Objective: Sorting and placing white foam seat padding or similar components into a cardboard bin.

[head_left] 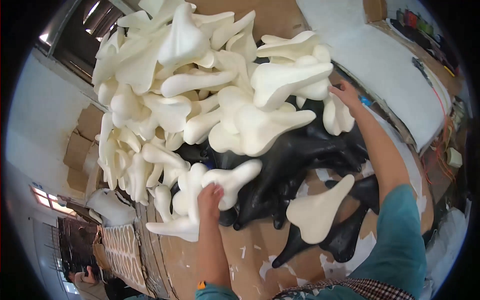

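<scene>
Cream foam bicycle saddle pads lie in a big heap, and black saddle-shaped pieces (280, 160) lie under and in front of it. My left hand (210, 198) is closed, fingers curled at the edge of a cream saddle pad (235, 180) at the heap's near side; its fingertips are partly hidden. My right hand (346, 96) reaches to the heap's right side, fingers stretched and apart, by the tip of a stacked saddle pad (290, 80). Just below it hangs another pad (336, 115). A single pad (320, 210) lies flat on black pieces (347, 235) near me.
Brown cardboard (235, 265) with torn white paper covers the table. A white padded board (370, 60) stands along the right, with cables (442, 150) and tools beyond. At lower left are a patterned sheet (122, 252) and another person (87, 285).
</scene>
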Demonstrator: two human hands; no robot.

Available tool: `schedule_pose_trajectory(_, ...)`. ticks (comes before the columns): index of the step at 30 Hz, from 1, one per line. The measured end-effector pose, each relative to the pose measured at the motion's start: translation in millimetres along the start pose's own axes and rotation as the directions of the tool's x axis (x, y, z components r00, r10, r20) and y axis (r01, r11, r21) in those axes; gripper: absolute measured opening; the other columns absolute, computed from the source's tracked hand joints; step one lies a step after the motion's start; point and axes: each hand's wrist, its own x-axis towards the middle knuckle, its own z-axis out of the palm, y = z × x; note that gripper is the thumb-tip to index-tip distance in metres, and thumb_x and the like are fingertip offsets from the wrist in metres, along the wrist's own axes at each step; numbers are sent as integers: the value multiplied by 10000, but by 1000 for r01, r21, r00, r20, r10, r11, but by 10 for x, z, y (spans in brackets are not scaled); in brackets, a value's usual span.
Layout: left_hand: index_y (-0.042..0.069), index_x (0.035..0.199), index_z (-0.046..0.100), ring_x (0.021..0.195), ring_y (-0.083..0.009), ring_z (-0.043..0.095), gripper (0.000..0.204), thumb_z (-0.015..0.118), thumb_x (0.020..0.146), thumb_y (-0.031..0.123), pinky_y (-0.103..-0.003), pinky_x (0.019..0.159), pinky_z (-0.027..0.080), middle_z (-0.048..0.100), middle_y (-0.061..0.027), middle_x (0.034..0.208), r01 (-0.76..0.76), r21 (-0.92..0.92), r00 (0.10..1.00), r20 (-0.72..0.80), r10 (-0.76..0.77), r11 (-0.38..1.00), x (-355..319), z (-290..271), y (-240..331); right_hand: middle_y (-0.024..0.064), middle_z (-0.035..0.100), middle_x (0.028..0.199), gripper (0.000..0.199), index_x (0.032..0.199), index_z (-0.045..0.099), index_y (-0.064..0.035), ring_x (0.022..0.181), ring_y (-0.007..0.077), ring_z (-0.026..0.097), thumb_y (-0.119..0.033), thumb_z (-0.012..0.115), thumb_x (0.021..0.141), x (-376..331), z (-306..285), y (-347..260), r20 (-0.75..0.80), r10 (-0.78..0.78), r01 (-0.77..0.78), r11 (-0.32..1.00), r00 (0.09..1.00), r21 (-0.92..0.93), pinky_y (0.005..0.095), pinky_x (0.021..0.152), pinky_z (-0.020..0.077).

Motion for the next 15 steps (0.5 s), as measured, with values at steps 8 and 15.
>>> schedule_pose_trajectory(8, 71, 1124, 505, 818, -198, 509, 518, 655, 749, 395, -303, 703, 427, 533, -79, 991, 77, -40, 996, -30, -79, 996, 1097, 1103, 481, 39, 491, 1144, 820, 1286, 376, -181, 908, 158, 462, -634, 600, 640, 731, -36, -187, 473, -14, -94, 975, 881, 203, 278, 779, 360)
schedule_pose_trajectory(15, 34, 1154, 474, 920, -253, 572, 435, 637, 764, 133, -383, 738, 478, 561, -97, 1071, -90, -181, 995, 34, 97, 979, 1140, 1410, 271, 102, 536, 1152, 756, 1316, 354, -51, 989, 200, 545, -242, 666, 655, 462, 282, -427, 299, -26, -25, 986, 954, 165, 354, 810, 447)
